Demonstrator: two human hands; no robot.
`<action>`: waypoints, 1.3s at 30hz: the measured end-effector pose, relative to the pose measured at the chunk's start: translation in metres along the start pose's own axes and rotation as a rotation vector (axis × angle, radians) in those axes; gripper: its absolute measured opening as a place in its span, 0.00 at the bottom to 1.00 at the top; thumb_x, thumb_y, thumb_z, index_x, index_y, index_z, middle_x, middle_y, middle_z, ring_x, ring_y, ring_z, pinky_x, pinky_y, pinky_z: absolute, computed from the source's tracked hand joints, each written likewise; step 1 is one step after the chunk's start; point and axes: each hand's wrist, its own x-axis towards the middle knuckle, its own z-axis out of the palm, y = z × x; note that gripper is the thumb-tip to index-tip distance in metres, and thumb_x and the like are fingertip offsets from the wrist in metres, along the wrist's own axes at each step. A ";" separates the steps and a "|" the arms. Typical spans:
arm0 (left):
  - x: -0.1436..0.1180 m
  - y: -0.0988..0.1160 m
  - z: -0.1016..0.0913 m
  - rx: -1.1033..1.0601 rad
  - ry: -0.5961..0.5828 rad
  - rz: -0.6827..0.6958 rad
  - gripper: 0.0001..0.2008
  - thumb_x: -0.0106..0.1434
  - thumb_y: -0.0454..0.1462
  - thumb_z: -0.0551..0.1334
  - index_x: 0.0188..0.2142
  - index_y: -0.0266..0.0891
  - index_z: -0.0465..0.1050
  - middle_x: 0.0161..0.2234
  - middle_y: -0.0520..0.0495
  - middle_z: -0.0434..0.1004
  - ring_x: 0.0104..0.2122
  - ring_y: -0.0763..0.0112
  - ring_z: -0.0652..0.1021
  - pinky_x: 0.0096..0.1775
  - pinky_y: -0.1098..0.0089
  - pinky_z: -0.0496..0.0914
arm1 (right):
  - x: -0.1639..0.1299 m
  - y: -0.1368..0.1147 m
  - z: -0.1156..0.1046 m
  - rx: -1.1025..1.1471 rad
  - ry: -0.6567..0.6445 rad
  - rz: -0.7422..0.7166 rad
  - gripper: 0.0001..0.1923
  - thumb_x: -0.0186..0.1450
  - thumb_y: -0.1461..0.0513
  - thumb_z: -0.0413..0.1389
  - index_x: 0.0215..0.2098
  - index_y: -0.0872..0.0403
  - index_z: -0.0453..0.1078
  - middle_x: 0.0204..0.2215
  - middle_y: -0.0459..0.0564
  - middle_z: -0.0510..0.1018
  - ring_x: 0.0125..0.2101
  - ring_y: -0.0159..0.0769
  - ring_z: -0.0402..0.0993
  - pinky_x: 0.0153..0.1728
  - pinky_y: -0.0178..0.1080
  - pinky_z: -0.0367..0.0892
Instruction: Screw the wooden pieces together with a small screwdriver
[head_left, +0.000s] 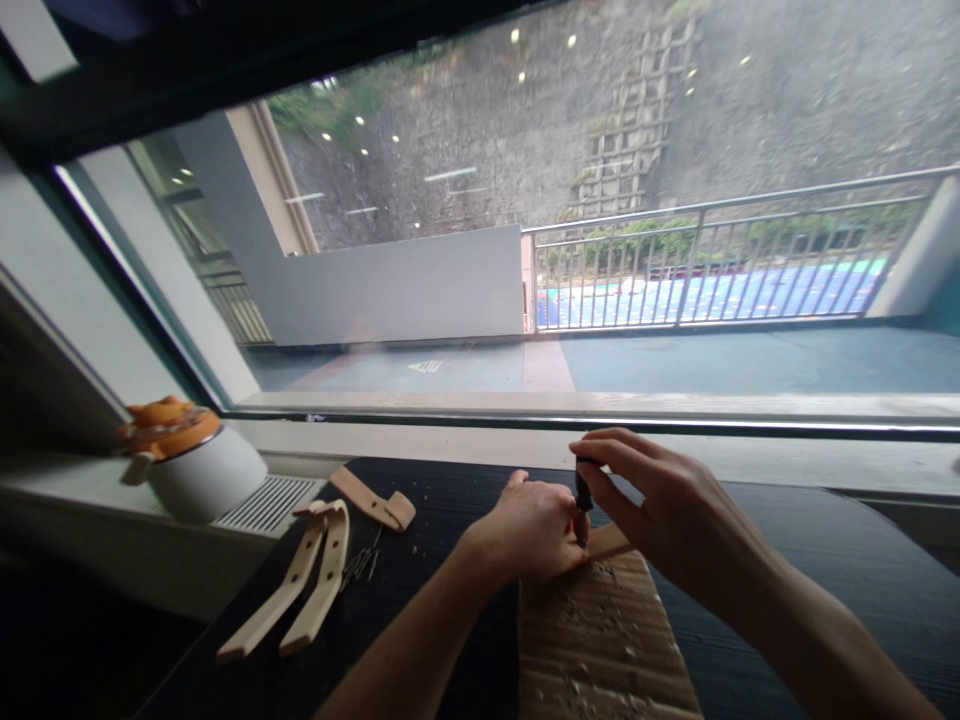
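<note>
- Right hand (660, 510) curled over a dark tool (583, 495), fingers closed round its handle, tip pointing down just before the left hand.
- Left hand (534, 530) closed into a loose fist, pressed down on a pale wood piece (609, 542), which stuck out just right of it, under the tool.
- Wood piece resting on the far end of a cardboard sheet (600, 640), directly below both hands; sheet flecked with pale shavings.
- Cardboard lying on a dark bench (825, 560), spread under and right of the right hand.
- Well left of the left hand: two long curved wooden strips (300, 590) side by side on the bench, touching at their far ends.
- Just beyond those, a shorter bent strip (375, 500), apart from the pair.
- Between strips and left hand, a small heap of dark nails or screws (360, 565); too small to tell which.
- Far left, on the sill beside a vent grille (266, 503): a white pot (202, 470) with an orange lid.
- Beyond the hands, a window (525, 250) facing a railing and a stone wall.
</note>
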 end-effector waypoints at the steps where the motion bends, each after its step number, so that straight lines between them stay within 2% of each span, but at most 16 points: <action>1: 0.000 0.000 0.000 0.000 0.001 0.001 0.09 0.59 0.41 0.59 0.27 0.40 0.73 0.30 0.52 0.78 0.36 0.63 0.76 0.54 0.44 0.57 | 0.000 -0.002 0.000 0.015 -0.005 -0.012 0.10 0.69 0.63 0.50 0.45 0.52 0.71 0.41 0.49 0.79 0.35 0.35 0.76 0.33 0.37 0.67; 4: 0.000 0.000 0.001 0.022 0.001 0.007 0.09 0.59 0.41 0.59 0.27 0.39 0.73 0.30 0.51 0.78 0.37 0.61 0.76 0.55 0.45 0.57 | -0.001 -0.004 0.000 0.031 -0.005 -0.018 0.11 0.69 0.64 0.50 0.46 0.51 0.71 0.40 0.47 0.79 0.35 0.33 0.76 0.34 0.36 0.67; 10: 0.001 -0.001 0.000 0.011 0.004 -0.016 0.07 0.57 0.40 0.61 0.27 0.41 0.74 0.28 0.53 0.77 0.31 0.67 0.75 0.54 0.46 0.57 | -0.002 0.003 -0.001 -0.016 0.033 0.010 0.09 0.68 0.63 0.52 0.44 0.51 0.72 0.36 0.47 0.79 0.31 0.34 0.75 0.30 0.37 0.66; 17: 0.002 -0.001 0.000 0.004 0.004 -0.016 0.05 0.56 0.39 0.62 0.28 0.41 0.75 0.31 0.52 0.77 0.34 0.65 0.76 0.54 0.46 0.57 | 0.001 0.006 0.002 -0.069 0.086 0.032 0.06 0.66 0.62 0.55 0.41 0.54 0.72 0.32 0.47 0.78 0.27 0.36 0.75 0.26 0.38 0.66; 20: 0.001 -0.001 0.000 0.002 0.003 -0.013 0.06 0.57 0.39 0.61 0.26 0.40 0.73 0.29 0.52 0.77 0.33 0.65 0.76 0.55 0.45 0.56 | 0.000 0.002 0.004 -0.070 0.073 0.006 0.07 0.67 0.63 0.54 0.42 0.54 0.72 0.35 0.49 0.79 0.30 0.36 0.75 0.28 0.38 0.66; 24: 0.000 0.000 0.000 -0.019 0.004 0.000 0.07 0.57 0.39 0.61 0.25 0.39 0.72 0.26 0.53 0.76 0.35 0.64 0.76 0.54 0.46 0.56 | -0.001 -0.003 0.004 -0.044 0.017 -0.063 0.13 0.69 0.65 0.50 0.50 0.52 0.70 0.43 0.49 0.79 0.36 0.36 0.76 0.32 0.37 0.67; 27: 0.000 0.000 0.001 -0.013 0.013 0.002 0.07 0.57 0.39 0.61 0.25 0.39 0.72 0.26 0.53 0.76 0.34 0.65 0.75 0.53 0.47 0.58 | -0.002 -0.001 0.003 -0.031 -0.013 -0.037 0.12 0.69 0.64 0.50 0.49 0.51 0.70 0.41 0.48 0.78 0.34 0.35 0.76 0.31 0.37 0.66; 35: 0.001 -0.001 0.001 0.026 0.011 0.000 0.06 0.56 0.40 0.62 0.28 0.41 0.75 0.30 0.52 0.77 0.31 0.67 0.75 0.53 0.49 0.59 | -0.002 0.012 0.003 -0.126 0.047 0.021 0.08 0.67 0.61 0.53 0.44 0.51 0.71 0.33 0.47 0.77 0.27 0.36 0.74 0.26 0.39 0.64; 39: 0.001 0.000 0.000 0.011 -0.003 -0.017 0.06 0.56 0.39 0.61 0.27 0.41 0.73 0.29 0.53 0.76 0.32 0.67 0.75 0.54 0.47 0.57 | -0.001 0.006 0.002 -0.108 0.026 -0.009 0.09 0.68 0.62 0.51 0.45 0.52 0.71 0.37 0.50 0.78 0.30 0.37 0.75 0.28 0.39 0.66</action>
